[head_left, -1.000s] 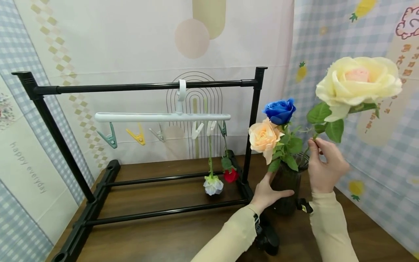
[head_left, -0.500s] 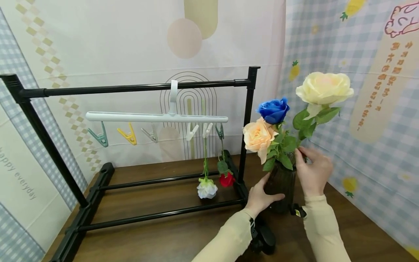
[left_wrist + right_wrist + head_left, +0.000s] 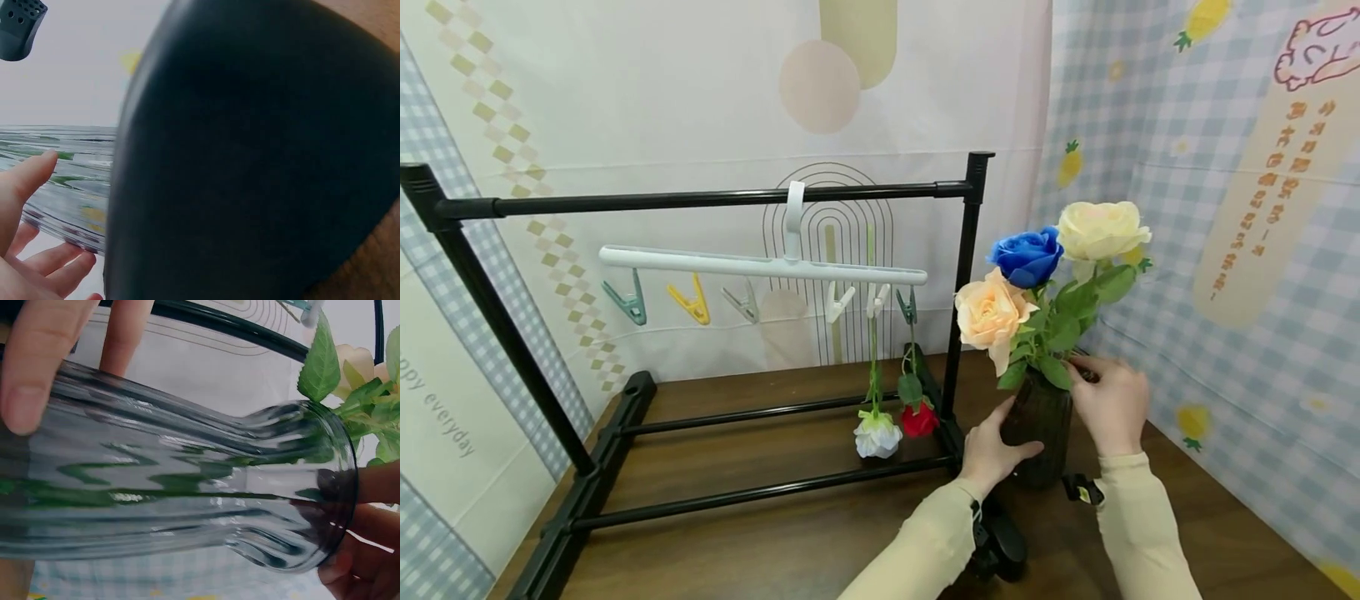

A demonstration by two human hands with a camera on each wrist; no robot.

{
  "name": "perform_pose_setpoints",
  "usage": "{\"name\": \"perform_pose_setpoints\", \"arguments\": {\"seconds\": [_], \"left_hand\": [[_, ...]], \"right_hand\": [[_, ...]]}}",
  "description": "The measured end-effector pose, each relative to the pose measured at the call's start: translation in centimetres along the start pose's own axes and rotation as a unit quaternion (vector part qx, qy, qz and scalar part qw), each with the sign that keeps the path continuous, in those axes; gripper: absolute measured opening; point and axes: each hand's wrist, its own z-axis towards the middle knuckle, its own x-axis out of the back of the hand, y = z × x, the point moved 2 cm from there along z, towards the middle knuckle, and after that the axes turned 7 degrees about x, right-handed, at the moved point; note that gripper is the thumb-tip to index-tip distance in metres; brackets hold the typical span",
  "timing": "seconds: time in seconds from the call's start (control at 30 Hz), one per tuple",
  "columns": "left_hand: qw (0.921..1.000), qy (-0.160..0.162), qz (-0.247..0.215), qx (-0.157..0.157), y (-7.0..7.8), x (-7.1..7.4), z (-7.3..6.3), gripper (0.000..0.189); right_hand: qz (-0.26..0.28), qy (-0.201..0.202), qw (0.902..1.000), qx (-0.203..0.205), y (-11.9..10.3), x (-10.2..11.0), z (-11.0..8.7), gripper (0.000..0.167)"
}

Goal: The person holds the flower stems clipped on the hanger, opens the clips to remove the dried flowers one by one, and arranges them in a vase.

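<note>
Grey vase (image 3: 1043, 417), L hand (image 3: 992, 450) cupping, R hand (image 3: 1111, 404) pinching cream rose (image 3: 1101, 231)

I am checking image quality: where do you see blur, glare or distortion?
Head view: even light, the vase dark with little detail; left wrist view: a large dark shape blocks much, a yellow patch is blurred; right wrist view: small glints on the vase, the greenery inside looks wavy through its glass.

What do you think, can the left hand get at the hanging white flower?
Probably yes: nothing seems to block the white flower from the front, above the rack's lower bar. The left hand is around the vase, though, so it would have to let go first.
</note>
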Motion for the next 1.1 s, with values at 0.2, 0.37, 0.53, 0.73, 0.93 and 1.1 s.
{"name": "perform_pose_setpoints", "arguments": {"seconds": [0.2,0.37,0.53,0.73,0.93,1.1], "left_hand": [[0.9996,0.012,0.02,-0.012,0.0,0.1,-0.1,0.071],[0.9996,0.013,0.019,-0.016,-0.1,0.0,-0.3,0.072],[0.9998,0.009,0.01,-0.017,-0.2,-0.1,-0.2,0.072],[0.9998,0.006,0.012,-0.011,-0.2,-0.1,-0.2,0.071],[0.9999,-0.008,0.004,-0.012,-0.2,0.0,-0.3,0.071],[0.9999,-0.007,0.005,-0.009,-0.2,0.0,-0.5,0.071]], "right_hand": [[-0.025,-0.092,0.9954,0.013,0.2,0.5,0.6,0.017],[-0.02,-0.157,0.9868,0.034,0.4,0.9,1.2,0.019],[0.005,-0.227,0.9735,0.025,0.7,1.1,1.7,0.025],[0.027,-0.226,0.9736,0.014,0.9,1.2,1.7,0.013],[0.038,-0.237,0.9704,-0.029,1.1,1.6,1.3,0.025],[0.02,-0.235,0.9716,-0.02,0.8,2.8,0.5,0.028]]}}
